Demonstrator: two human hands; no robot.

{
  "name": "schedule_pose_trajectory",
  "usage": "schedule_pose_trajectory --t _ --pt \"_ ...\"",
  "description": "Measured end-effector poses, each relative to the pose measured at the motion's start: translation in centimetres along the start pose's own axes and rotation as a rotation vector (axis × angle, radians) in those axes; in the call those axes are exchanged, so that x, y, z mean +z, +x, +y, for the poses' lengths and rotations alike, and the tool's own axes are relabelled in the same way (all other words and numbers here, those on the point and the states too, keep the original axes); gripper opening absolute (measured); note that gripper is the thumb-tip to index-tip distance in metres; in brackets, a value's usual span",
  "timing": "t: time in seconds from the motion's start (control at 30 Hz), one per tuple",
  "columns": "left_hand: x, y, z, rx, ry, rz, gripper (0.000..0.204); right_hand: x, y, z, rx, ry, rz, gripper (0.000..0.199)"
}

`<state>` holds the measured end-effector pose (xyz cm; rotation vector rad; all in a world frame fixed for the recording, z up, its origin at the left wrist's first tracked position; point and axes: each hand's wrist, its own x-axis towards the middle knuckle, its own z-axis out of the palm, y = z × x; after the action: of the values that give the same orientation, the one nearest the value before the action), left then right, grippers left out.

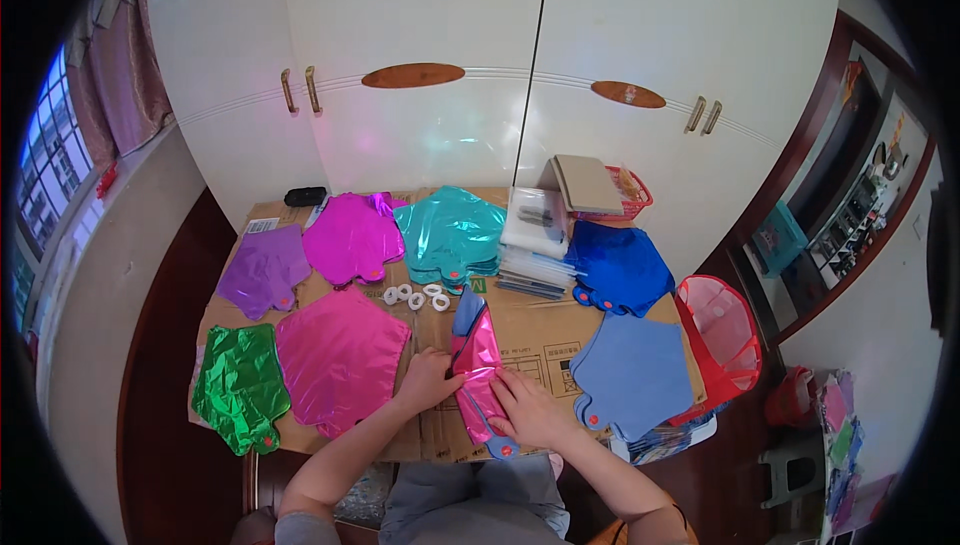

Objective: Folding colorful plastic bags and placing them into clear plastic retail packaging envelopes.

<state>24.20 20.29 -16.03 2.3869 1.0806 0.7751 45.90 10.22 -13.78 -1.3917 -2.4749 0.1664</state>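
A narrow folded bundle of flat foil balloons, shiny pink with matte blue showing at its ends, lies on the cardboard in front of me. At its left edge, my left hand is curled, its thumb and fingertips gripping the foil. My right hand rests from the other side with fingers stretched out and pressed on the pink foil. A red dot shows on the bundle's near blue end. Close to my left hand lies a pink foil sheet; right of my right hand is a stack of matte blue ones.
Several white rolls sit beyond the bundle. Around them are purple, magenta, teal, green and dark blue foil balloons, plus clear plastic bags. A red basket stands off the right edge.
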Motion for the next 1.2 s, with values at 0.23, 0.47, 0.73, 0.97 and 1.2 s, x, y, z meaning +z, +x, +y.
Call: schedule_pose_trajectory --t 0.23,0.47,0.73,0.97,1.2 --pt "-0.6 -0.3 0.5 0.03 0.051 -0.026 0.025 0.3 -0.1 0.1 0.012 0.015 0.0 0.061" --pt "-1.2 0.2 0.0 0.021 -0.043 -0.108 0.024 0.3 -0.1 0.2 0.01 -0.006 -0.007 0.06" --pt "-1.5 -0.7 0.3 0.193 0.122 -0.02 0.019 -0.1 0.0 0.1 0.009 -0.015 -0.019 0.06" --pt "-2.0 -1.0 0.6 0.374 0.233 -0.009 0.016 -0.1 0.0 0.3 0.011 -0.028 -0.034 0.06" --pt "-2.0 -1.8 1.2 0.553 0.471 0.003 0.028 -0.2 -0.3 -0.3 0.065 -0.063 -0.056 0.052"
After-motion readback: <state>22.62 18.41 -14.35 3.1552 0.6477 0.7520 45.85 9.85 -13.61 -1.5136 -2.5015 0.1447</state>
